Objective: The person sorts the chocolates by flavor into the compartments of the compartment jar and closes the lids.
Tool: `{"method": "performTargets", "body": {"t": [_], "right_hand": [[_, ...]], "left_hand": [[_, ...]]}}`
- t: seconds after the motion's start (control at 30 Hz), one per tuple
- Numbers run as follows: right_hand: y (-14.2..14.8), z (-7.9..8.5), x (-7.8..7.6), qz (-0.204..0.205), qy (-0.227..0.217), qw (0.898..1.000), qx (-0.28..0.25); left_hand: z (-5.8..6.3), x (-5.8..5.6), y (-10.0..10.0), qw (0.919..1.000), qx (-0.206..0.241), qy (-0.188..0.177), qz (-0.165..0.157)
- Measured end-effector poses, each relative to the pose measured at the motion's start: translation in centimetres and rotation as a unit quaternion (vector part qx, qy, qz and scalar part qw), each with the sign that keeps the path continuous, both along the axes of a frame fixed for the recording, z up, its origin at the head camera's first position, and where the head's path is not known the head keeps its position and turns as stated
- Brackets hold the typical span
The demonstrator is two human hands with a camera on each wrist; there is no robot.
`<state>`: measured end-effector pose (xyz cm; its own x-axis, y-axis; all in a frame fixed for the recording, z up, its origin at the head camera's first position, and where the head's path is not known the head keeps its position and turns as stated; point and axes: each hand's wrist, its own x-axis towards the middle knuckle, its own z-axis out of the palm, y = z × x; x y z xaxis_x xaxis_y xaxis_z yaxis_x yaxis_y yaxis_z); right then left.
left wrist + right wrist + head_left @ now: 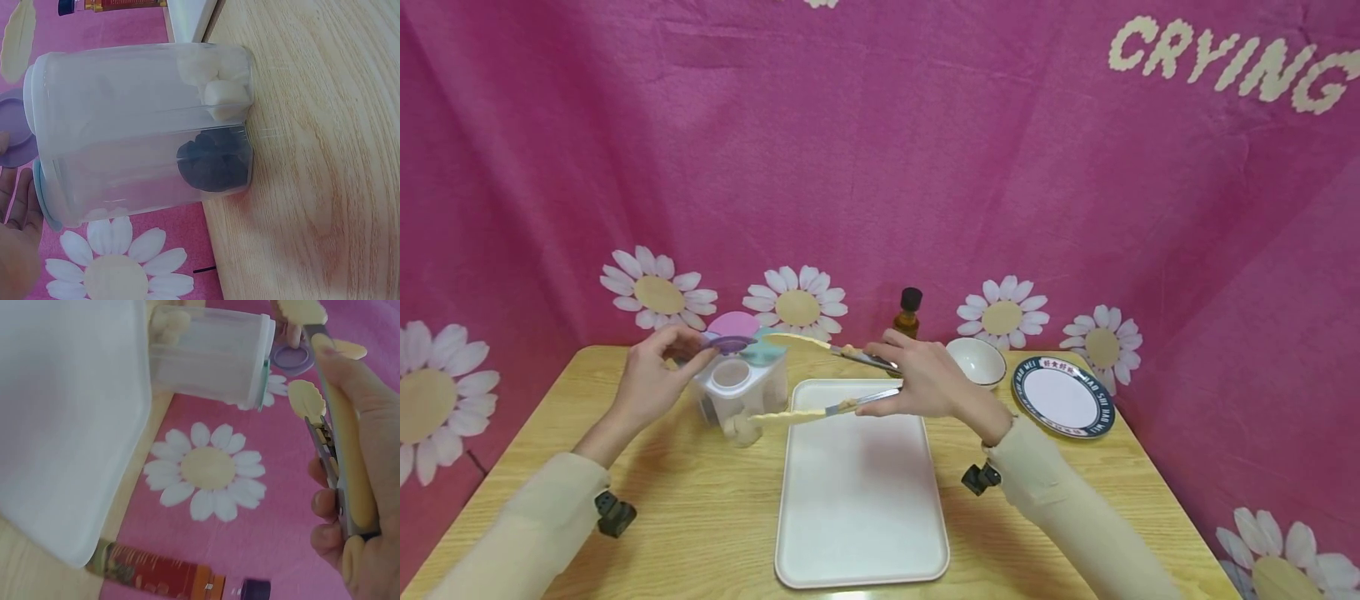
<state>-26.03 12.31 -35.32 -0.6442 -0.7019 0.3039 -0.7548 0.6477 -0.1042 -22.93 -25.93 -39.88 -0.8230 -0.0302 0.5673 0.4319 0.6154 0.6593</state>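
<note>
My left hand (658, 371) pinches a round purple lid (732, 343) above a clear multi-compartment container (119, 119). One round opening of the container shows uncovered. White chunks (225, 97) lie at the bottom of one compartment and dark pieces (215, 162) in the one beside it. My right hand (925, 379) grips a pair of tongs (350, 469) with metal arms and cream scalloped tips. The tongs are spread wide and point left, one tip near the container's top, the other in front of its side in the head view.
A teal lid (763, 353) and a pink lid (735, 323) are on the container. A white tray (861, 500) lies mid-table. Behind it stand a dark-capped bottle (907, 312) and a white bowl (977, 360); a blue-rimmed plate (1060, 396) is at the right.
</note>
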Motion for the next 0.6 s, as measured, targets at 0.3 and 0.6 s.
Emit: {"method": "performTargets", "body": {"t": [0.3,0.6], "right_hand": [[4.4,-1.6,1.8,-0.049,-0.025,0.998,-0.035],[8.5,-4.0,3.4,-0.113,-0.037,0.990,-0.074]], "left_hand": [[0.1,0.0,-0.1,1.0000,-0.005,-0.006,0.001],[0.3,0.1,0.0,1.0000,0.000,-0.008,0.001]]}}
